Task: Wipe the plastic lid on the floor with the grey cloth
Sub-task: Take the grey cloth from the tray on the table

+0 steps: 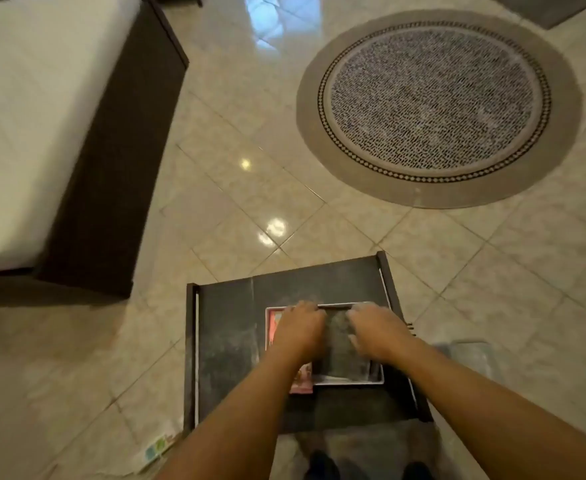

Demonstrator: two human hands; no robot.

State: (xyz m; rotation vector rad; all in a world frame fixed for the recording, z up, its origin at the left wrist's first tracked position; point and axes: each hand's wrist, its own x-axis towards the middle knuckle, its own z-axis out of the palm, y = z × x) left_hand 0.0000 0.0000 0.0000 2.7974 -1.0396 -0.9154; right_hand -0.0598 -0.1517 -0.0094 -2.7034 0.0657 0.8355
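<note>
Both bare forearms reach forward and down; the left hand and right hand lie near together, palms down, fingers curled.

Both hands blurred; grip on grey cloth unclear, lid partly hidden.

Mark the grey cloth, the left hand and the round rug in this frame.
grey cloth (342, 355): head view, on the bare middle of the cloth between the two forearms.
left hand (300, 323): head view, on the back of the hand.
round rug (433, 98): head view, on the patterned centre.
</note>
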